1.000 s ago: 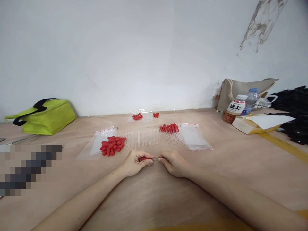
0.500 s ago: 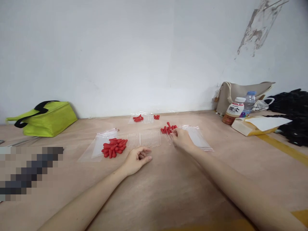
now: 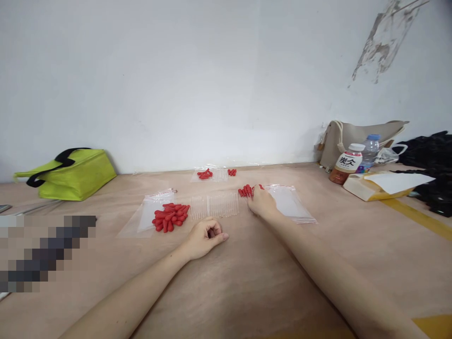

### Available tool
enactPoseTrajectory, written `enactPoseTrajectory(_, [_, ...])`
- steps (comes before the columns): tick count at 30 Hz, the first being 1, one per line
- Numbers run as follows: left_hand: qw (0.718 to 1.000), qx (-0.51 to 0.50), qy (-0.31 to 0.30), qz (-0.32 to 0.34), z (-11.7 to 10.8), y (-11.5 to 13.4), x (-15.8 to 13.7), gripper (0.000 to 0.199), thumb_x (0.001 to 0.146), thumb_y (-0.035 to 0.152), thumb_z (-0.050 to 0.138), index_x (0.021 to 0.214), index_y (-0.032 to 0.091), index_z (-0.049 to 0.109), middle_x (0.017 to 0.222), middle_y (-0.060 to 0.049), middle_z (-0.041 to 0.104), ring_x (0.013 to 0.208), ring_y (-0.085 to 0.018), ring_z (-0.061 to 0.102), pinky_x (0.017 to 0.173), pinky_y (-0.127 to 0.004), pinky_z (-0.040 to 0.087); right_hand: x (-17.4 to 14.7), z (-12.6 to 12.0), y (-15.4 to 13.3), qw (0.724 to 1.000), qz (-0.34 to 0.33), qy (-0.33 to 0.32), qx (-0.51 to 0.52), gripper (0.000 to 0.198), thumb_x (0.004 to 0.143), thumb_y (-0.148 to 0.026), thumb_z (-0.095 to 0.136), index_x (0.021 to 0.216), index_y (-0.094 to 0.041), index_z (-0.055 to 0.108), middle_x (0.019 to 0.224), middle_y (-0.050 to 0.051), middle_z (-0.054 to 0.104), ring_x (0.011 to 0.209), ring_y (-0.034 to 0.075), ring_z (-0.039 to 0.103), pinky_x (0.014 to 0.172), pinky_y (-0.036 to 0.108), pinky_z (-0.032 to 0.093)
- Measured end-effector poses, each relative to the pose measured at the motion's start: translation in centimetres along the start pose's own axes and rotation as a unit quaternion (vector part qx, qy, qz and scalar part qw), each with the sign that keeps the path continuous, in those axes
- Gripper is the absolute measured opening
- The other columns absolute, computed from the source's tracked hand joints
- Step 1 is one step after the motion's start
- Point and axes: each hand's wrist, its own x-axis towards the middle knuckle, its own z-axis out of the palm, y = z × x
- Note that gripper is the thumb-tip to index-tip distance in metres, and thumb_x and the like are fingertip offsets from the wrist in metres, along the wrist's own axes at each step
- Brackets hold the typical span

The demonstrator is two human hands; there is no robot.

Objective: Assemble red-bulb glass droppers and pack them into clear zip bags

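Note:
My right hand is closed at the end of a row of glass droppers with red rubber bulbs. Its fingers grip a dropper there, with the tube mostly hidden by the hand. My left hand rests on the table, fingers curled toward the thumb and nothing visible in them. Just beyond it, clear glass tubes lie side by side in a row. A heap of loose red rubber bulbs lies left of the tubes, on clear zip bags. More zip bags lie right of my right hand.
By the wall are a clear bag and small groups of red bulbs. A lime-green bag sits at left. To the right stand a drink bottle, a water bottle, a beige bag and an open box.
The dropper whose bulb stuck out beyond the others now lines up with the row. My right hand has shifted slightly at the row. My left fingers have curled closer to the thumb.

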Motion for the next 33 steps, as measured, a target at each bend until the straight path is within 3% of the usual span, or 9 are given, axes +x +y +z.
enactPoseTrajectory(3, [1.0,0.006,-0.002,0.015,0.0,0.2,0.0,0.032,0.078,0.035,0.054,0.056,0.014,0.045,0.073,-0.002,0.054,0.061,-0.01,0.047,0.055,-0.021,0.037,-0.2,0.0,-0.9,1.0,-0.005,-0.01,-0.017,0.026,0.082,-0.027,0.042,0.099,-0.014,0.056,0.094,0.014,0.062,0.091,0.025,0.058,0.071,0.032,0.042])
enactPoseTrajectory(7, [1.0,0.011,-0.007,0.016,0.0,0.6,0.0,0.023,0.081,0.031,0.05,0.066,0.015,0.053,0.074,-0.002,0.054,0.063,-0.011,0.047,0.057,-0.022,0.038,0.3,0.7,-2.6,0.999,-0.003,-0.042,-0.03,0.024,0.08,-0.027,0.045,0.092,-0.015,0.062,0.095,0.014,0.063,0.091,0.025,0.059,0.073,0.033,0.043])
enactPoseTrajectory(14, [1.0,0.006,-0.02,0.012,0.0,0.6,-0.1,0.015,0.079,0.027,0.052,0.072,0.015,0.058,0.074,-0.002,0.054,0.063,-0.011,0.048,0.058,-0.022,0.04,1.4,1.6,-4.1,0.995,0.018,-0.087,-0.05,0.028,0.075,-0.019,0.05,0.1,-0.012,0.062,0.099,0.018,0.063,0.09,0.025,0.061,0.07,0.032,0.045])
enactPoseTrajectory(20, [0.999,0.031,0.021,0.022,-0.1,0.9,-0.3,0.018,0.078,0.031,0.053,0.068,0.016,0.053,0.072,-0.001,0.054,0.061,-0.011,0.049,0.056,-0.022,0.04,1.7,1.6,-4.6,0.992,0.004,-0.101,-0.069,0.026,0.076,-0.014,0.048,0.097,-0.012,0.063,0.097,0.018,0.064,0.092,0.025,0.06,0.07,0.032,0.044])
enactPoseTrajectory(22, [0.994,0.09,0.064,0.022,-1.3,0.8,0.0,0.024,0.078,0.034,0.052,0.062,0.016,0.05,0.068,-0.001,0.053,0.062,-0.012,0.049,0.058,-0.023,0.04,1.3,1.2,-4.6,0.993,-0.006,-0.092,-0.073,0.024,0.077,-0.014,0.046,0.093,-0.011,0.064,0.095,0.017,0.064,0.09,0.024,0.061,0.07,0.032,0.043])
enactPoseTrajectory(25, [0.966,0.205,0.154,-0.019,-4.8,-0.6,0.8,0.028,0.08,0.035,0.046,0.059,0.017,0.051,0.064,-0.001,0.054,0.065,-0.016,0.051,0.064,-0.027,0.04,-0.2,0.3,-4.1,0.995,-0.028,-0.059,-0.078,0.024,0.08,-0.016,0.041,0.094,-0.009,0.06,0.093,0.017,0.063,0.087,0.024,0.06,0.071,0.031,0.042])
enactPoseTrajectory(28, [0.932,0.261,0.216,-0.124,-9.5,-3.4,1.3,0.02,0.075,0.029,0.047,0.087,0.019,0.06,0.087,-0.005,0.062,0.077,-0.02,0.055,0.07,-0.029,0.041,-2.6,-0.7,-2.5,0.994,-0.059,-0.033,-0.085,0.026,0.084,-0.02,0.036,0.098,-0.008,0.055,0.084,0.016,0.062,0.081,0.025,0.06,0.068,0.033,0.041])
enactPoseTrajectory(30, [0.918,0.269,0.196,-0.215,-12.4,-5.4,1.4,0.031,0.072,0.031,0.048,0.099,0.019,0.059,0.097,-0.007,0.062,0.083,-0.023,0.056,0.071,-0.031,0.041,-4.1,-1.0,-0.9,0.985,-0.142,-0.012,-0.093,0.025,0.086,-0.02,0.032,0.093,-0.01,0.054,0.081,0.015,0.061,0.076,0.024,0.058,0.065,0.033,0.039])
enactPoseTrajectory(33, [0.926,0.253,0.141,-0.243,-15.2,-7.8,1.7,0.028,0.067,0.033,0.051,0.085,0.017,0.063,0.091,-0.008,0.065,0.082,-0.026,0.057,0.068,-0.032,0.042,-5.9,-1.0,1.4,0.951,-0.299,0.044,-0.07,0.023,0.088,-0.019,0.029,0.084,-0.013,0.051,0.078,0.012,0.059,0.074,0.023,0.054,0.065,0.033,0.037])
